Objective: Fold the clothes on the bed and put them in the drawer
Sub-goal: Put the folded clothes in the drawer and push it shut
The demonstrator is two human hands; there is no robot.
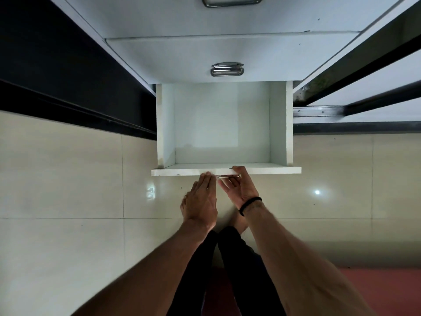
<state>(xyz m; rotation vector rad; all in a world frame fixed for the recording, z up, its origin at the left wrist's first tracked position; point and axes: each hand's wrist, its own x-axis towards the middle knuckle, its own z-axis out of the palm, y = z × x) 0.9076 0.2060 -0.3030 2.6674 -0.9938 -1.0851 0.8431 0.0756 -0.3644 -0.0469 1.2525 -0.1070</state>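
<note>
Our right hand (241,187) pinches the metal handle (228,176) on the pulled-out white drawer (279,171); left hand (201,201) flat, fingertips touching drawer front; we see no readable writing; black wristband (250,205) on right wrist.

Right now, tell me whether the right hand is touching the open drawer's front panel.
Touching. The head view shows the right hand with its fingers curled over the top edge of the drawer front, around the metal handle.
</note>
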